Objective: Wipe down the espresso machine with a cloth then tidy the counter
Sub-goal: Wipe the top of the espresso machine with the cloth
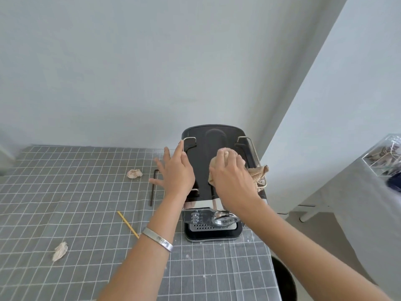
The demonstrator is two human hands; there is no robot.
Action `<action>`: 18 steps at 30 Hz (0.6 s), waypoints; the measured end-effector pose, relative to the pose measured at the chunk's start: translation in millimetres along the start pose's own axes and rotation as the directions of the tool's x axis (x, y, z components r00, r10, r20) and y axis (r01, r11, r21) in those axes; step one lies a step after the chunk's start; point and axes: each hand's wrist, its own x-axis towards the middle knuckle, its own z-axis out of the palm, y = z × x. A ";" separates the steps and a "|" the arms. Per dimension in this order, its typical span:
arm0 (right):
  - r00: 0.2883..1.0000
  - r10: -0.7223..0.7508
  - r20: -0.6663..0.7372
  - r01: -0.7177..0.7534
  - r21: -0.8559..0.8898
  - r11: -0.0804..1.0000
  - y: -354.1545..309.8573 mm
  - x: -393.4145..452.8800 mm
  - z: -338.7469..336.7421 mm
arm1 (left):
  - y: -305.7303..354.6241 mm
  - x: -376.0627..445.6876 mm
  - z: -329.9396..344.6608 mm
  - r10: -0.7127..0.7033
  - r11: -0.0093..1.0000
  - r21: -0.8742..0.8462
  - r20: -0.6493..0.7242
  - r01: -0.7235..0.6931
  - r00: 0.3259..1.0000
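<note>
My right hand (233,181) is bunched around a beige cloth (259,171), fingers curled over it and pressing it onto the black top of the espresso machine (213,137); a loose end of the cloth spills out past my knuckles toward the machine's right-side wire rail (255,148). My left hand (176,172) lies flat with the fingers spread and straight, its palm against the machine's left edge, fingertips reaching up beside the left wire rail (188,139). A silver bangle (157,238) sits on my left wrist.

The machine stands at the far right of the desk (65,192), which is covered in a grey cloth with a white grid. Its chrome front and perforated drip tray (211,227) face me, below my forearms.

Left of the machine, just beside my left fingers, lies a dark L-shaped hex key (152,192). Nearer me is a thin yellow stick (128,224). Two crumpled tissues lie on the desk: one (134,173) near the hex key, the other (60,250) well apart, toward the near left. A dark round bin (284,281) stands below the desk's right edge.
</note>
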 end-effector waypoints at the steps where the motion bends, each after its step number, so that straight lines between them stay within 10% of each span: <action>1: 1.000 -0.029 -0.010 0.029 0.007 1.000 3.2 3.5 0.1 | 0.5 -0.1 -0.2 0.002 1.000 0.002 0.004 -0.002 1.000; 18: 0.905 -0.404 -0.132 0.424 0.350 0.835 20.5 53.0 0.0 | 4.7 0.0 -3.6 -0.021 0.999 -0.039 0.042 0.022 0.999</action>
